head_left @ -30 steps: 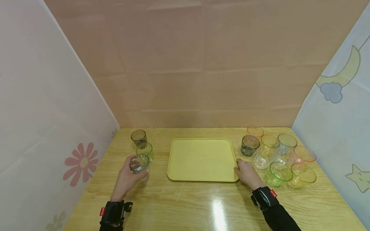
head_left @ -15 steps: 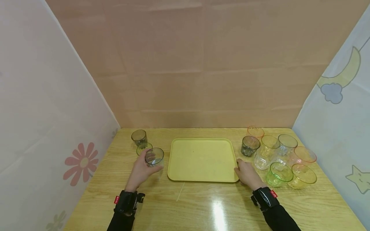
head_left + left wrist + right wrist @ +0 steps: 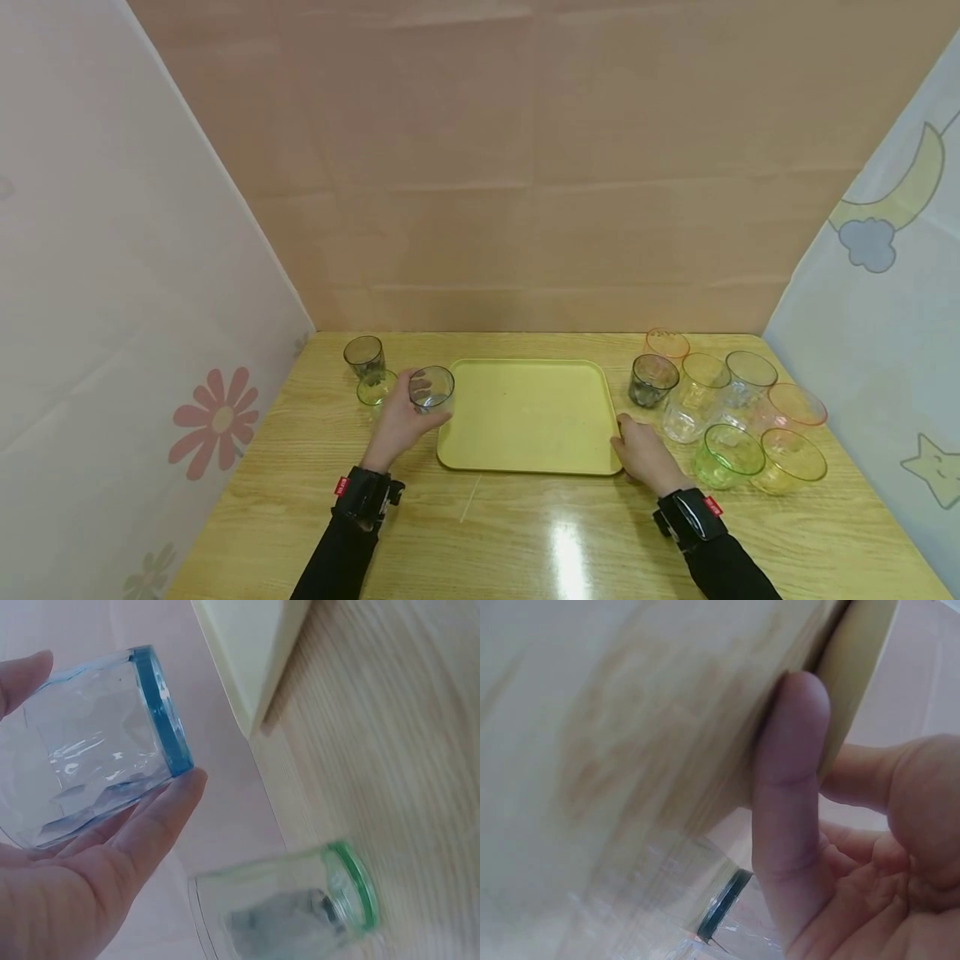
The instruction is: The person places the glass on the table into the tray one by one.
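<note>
My left hand [image 3: 396, 429] grips a clear tumbler [image 3: 432, 390] by its side, over the left edge of the yellow tray [image 3: 528, 417] in the head view. In the left wrist view the tumbler [image 3: 105, 742] shows a thick blue-tinted base and is clear of the table. At the tray's right side, my right hand [image 3: 647, 457] holds the rim; in the right wrist view the tray's edge [image 3: 855, 671] runs between finger and thumb. A green-tinted tumbler [image 3: 376, 388] and a dark grey tumbler [image 3: 364, 357] stand left of the tray.
Several tumblers crowd the table's right side, among them a dark one [image 3: 653, 381], a green one [image 3: 727, 457], a yellow one [image 3: 790, 462] and an orange one [image 3: 798, 406]. A brown paper wall [image 3: 525, 208] closes the back; patterned white sheets flank both sides.
My left hand has carried the clear tumbler up and to the right, from beside the green tumbler to the tray's left edge. The right hand keeps its hold on the tray.
</note>
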`<state>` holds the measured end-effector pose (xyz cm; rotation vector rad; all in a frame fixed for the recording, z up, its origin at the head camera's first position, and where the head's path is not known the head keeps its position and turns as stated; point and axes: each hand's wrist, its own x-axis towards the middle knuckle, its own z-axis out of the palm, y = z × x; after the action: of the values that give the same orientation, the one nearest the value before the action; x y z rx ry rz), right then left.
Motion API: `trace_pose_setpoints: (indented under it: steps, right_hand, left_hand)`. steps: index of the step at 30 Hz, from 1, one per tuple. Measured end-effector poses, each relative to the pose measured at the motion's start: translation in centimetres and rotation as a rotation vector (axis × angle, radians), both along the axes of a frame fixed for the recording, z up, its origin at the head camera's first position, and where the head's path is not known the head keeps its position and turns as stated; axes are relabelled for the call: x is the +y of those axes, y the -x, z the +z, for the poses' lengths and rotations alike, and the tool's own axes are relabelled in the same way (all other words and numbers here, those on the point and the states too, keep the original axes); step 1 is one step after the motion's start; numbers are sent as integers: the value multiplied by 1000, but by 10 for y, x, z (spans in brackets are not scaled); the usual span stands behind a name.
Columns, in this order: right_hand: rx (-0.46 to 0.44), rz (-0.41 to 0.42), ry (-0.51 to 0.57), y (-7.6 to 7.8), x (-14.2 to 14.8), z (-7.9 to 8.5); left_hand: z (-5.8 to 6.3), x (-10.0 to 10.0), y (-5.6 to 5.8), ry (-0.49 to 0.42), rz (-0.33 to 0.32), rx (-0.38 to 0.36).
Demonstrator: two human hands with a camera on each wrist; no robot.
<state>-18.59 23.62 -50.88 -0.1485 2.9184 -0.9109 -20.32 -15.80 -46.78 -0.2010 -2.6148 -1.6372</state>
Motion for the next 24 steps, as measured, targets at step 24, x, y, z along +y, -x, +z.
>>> trace_pose_setpoints:
  steps: [24]
  right_hand:
    - [-32, 1, 20, -2, -1, 3]
  left_hand:
    - [-1, 36, 64, 40, 42, -93]
